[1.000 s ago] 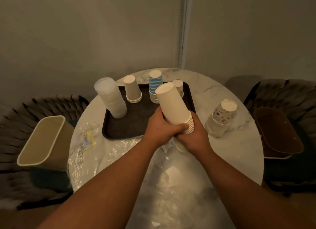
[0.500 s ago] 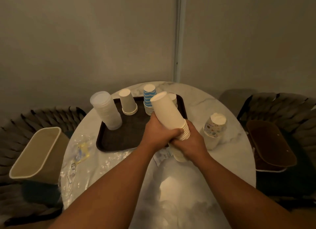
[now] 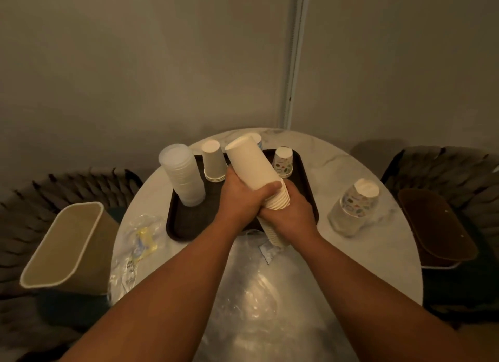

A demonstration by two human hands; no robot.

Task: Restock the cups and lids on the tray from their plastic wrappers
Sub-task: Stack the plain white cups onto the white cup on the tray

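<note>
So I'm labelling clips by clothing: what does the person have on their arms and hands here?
Nothing visible. Both forearms are bare as far as the bottom of the picture, with no sleeves showing. The left hand and right hand wear no gloves, and no watch, bracelet or ring shows on the wrists or visible fingers. The dim light could hide a small ring.

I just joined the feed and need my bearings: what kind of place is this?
Probably a break room or café corner, though that is a guess. A round marble-look table holds a dark tray stocked with cup and lid stacks, woven chairs stand around it, and a bin sits on one.
</note>
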